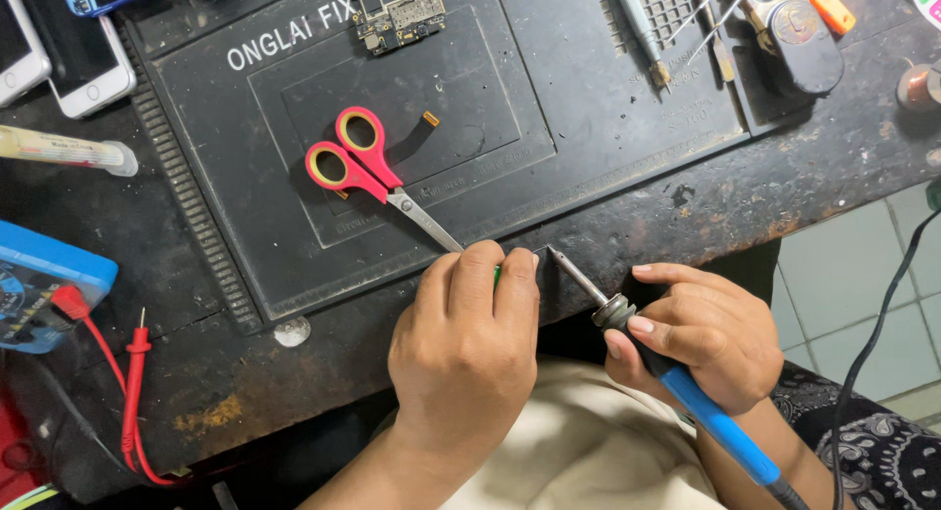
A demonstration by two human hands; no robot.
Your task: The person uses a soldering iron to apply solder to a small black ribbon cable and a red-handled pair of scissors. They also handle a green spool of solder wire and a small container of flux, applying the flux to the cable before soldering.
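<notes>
Right hand (701, 339) closes its grip around the blue soldering iron (676, 383) — long axis slanting up-left, tip just beside the left hand (470, 334). That left grip pinches something small and green, probably a wire, at the dark mat (245, 177) edge on the worktop.

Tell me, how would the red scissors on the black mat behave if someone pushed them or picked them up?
The scissors lie flat on the black mat, so they would probably slide rather than roll or tip. Their metal blades look stiff, and the plastic loops suggest they are fairly light. Lifted by one loop, the blades might swing open at the pivot.
</notes>
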